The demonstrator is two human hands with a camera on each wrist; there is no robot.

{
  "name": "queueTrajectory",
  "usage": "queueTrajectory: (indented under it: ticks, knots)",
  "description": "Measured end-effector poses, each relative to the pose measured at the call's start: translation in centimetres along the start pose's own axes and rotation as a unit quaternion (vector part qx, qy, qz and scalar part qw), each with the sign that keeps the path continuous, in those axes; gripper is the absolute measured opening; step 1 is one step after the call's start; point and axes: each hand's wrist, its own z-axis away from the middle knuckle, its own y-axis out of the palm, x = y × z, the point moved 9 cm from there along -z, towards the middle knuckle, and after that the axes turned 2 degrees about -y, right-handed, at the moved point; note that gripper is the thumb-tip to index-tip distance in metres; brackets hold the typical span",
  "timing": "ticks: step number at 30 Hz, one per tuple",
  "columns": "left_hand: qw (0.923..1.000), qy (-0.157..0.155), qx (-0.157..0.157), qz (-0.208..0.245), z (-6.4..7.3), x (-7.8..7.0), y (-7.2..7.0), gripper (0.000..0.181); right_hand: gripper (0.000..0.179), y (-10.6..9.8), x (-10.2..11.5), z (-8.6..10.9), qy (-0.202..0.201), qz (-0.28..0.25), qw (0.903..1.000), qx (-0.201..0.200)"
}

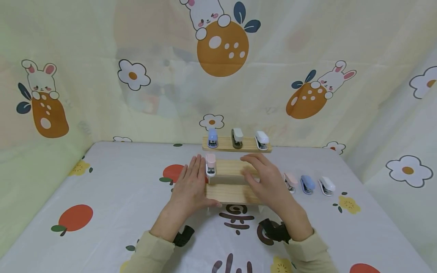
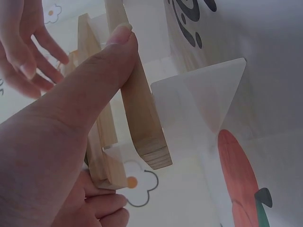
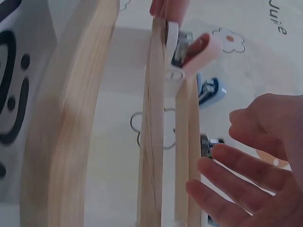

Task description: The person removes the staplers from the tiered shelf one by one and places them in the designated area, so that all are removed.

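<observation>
My left hand (image 1: 192, 187) lies along the left end of a tiered wooden rack (image 1: 232, 194), fingers straight. Its thumb touches the front board, as the left wrist view shows. On the middle board, at the left end, stands a pink mini stapler (image 1: 211, 165), beside my left fingertips. Over the right part of the rack hovers my right hand (image 1: 271, 184), fingers loosely bent and holding nothing. The top board bears a blue stapler (image 1: 212, 138), a grey stapler (image 1: 237, 138) and a white stapler (image 1: 261, 140). The front board carries no stapler where it shows.
Right of the rack, on the tablecloth, a second pink stapler (image 1: 290, 182) sits partly behind my right hand. Past it are another blue stapler (image 1: 308, 184) and another white stapler (image 1: 327, 186). Translucent supports (image 2: 199, 94) hold the boards. A printed curtain (image 1: 164, 98) hangs behind.
</observation>
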Motion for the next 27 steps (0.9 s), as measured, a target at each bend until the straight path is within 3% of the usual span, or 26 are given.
queueTrajectory:
  ticks: [8,20,27]
  knots:
    - [0.9999,-0.005,0.01,-0.009,0.0,0.1,0.1,0.14,0.037,2.9,1.0,-1.2,0.027,-0.017,0.9984,0.048]
    - [0.9997,-0.002,0.016,-0.017,0.0,0.0,0.4,0.139,0.058,6.0,2.8,-1.9,-0.006,-0.047,0.9959,0.078]
    - [0.9997,0.001,0.014,-0.02,0.1,0.1,0.2,0.137,0.056,6.5,3.2,-2.1,-0.039,-0.041,0.9958,0.072]
